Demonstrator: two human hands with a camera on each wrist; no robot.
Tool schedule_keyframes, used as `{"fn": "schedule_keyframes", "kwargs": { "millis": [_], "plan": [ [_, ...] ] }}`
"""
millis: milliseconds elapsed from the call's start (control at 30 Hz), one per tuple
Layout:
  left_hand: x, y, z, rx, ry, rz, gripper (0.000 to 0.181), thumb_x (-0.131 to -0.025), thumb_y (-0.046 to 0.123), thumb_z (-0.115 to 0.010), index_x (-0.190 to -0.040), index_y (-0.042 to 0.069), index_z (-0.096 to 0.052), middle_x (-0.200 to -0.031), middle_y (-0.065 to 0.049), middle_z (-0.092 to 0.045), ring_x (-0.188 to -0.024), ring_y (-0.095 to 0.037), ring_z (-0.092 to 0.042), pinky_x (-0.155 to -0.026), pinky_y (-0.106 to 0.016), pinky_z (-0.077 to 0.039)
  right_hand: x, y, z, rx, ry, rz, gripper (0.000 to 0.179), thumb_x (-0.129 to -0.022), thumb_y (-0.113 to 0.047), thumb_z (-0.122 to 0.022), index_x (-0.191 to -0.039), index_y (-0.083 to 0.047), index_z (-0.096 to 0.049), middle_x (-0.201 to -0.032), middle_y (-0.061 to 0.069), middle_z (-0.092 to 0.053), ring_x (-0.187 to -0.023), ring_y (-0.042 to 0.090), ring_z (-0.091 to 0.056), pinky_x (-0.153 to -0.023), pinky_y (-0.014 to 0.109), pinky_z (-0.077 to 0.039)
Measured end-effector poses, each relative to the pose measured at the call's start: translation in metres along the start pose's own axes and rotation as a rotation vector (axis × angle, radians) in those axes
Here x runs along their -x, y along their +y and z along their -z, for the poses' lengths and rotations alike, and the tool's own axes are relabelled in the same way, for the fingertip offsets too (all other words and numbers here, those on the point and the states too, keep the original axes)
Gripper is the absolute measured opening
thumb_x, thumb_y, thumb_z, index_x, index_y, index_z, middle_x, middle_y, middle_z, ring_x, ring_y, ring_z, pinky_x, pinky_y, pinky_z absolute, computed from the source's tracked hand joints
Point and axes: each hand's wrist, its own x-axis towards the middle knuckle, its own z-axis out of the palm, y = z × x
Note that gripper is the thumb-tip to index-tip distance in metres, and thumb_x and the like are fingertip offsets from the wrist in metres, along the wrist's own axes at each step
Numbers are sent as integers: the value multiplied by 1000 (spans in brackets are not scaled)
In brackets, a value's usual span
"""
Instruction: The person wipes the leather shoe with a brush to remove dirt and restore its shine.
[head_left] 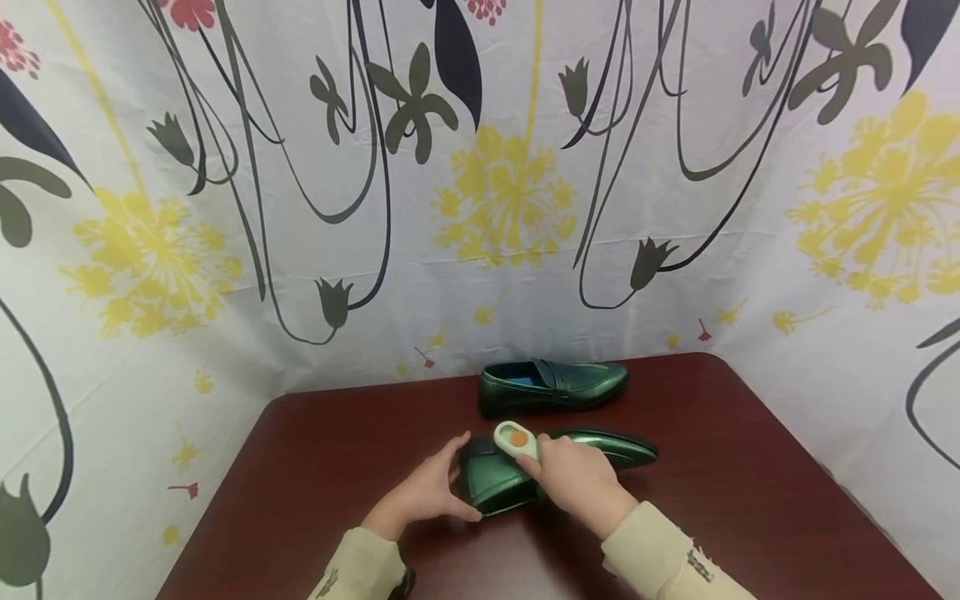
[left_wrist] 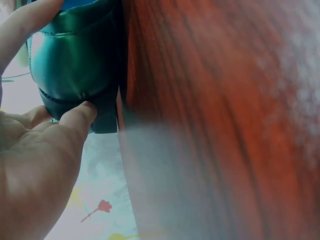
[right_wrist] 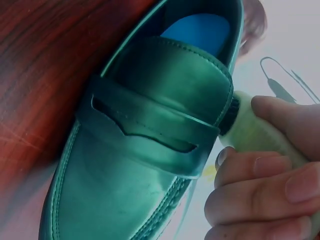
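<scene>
A dark green penny loafer point(head_left: 491, 482) lies tipped on its side on the table, heel to the left and toe to the right. My left hand point(head_left: 426, 492) grips its heel, with fingers spread round it; the left wrist view shows a fingertip at the base of the heel point(left_wrist: 75, 65). In my right hand point(head_left: 581, 479) is a small pale green brush point(head_left: 507, 433) with an orange spot on its handle. Its dark bristles point(right_wrist: 230, 114) meet the loafer's side near the strap point(right_wrist: 145, 130). A blue insole point(right_wrist: 200, 32) shows inside the shoe.
Behind the held shoe stands a matching green loafer point(head_left: 517, 393), upright, toe to the right. The reddish-brown table point(head_left: 322, 442) has rounded far corners. A white cloth with printed flowers point(head_left: 480, 300) hangs round its back and sides.
</scene>
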Motion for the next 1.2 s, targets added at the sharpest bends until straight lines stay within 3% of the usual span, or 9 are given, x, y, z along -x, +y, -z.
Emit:
{"fn": "schedule_keyframes", "kwargs": {
  "millis": [267,500,800,1033,1200],
  "plan": [
    [1,2,1,1,4,-7,121,-69,16,-94,-162,7,-16,-168,-13,-19,-153,-33,-28,-116,-46,-38,-3,-5,-5,-21,9,20,44,-99,-52,-58,-101,-8,-65,-69,6,-62,-52,21,-55,-49,40,-47],
    [0,2,1,-21,14,-4,121,-68,19,-95,-162,9,-18,-166,-11,-24,-151,-29,-33,-115,-44,-40,0,-17,-14,-70,-9,97,47,-98,-55,-57,-104,-9,-66,-69,2,-62,-54,18,-57,-50,39,-48],
    [-1,1,1,-88,14,-24,122,-68,22,-95,-161,6,-18,-166,-11,-26,-149,-27,-38,-115,-43,-41,8,-27,-21,-36,62,172,42,-98,-54,-59,-95,-12,-63,-61,-1,-55,-50,16,-53,-45,37,-44],
    [-1,0,1,-94,16,-19,121,-69,23,-95,-161,6,-18,-166,-13,-26,-147,-27,-39,-113,-45,-42,11,-27,-19,-43,11,181,45,-98,-56,-57,-100,-12,-65,-63,-2,-56,-52,15,-53,-46,37,-44],
    [-1,0,1,-107,27,-12,122,-68,24,-95,-161,6,-19,-166,-14,-26,-147,-30,-40,-114,-48,-42,15,-23,-17,-49,-1,177,43,-97,-57,-58,-95,-15,-63,-64,-3,-56,-52,15,-53,-46,37,-41]
  ]
}}
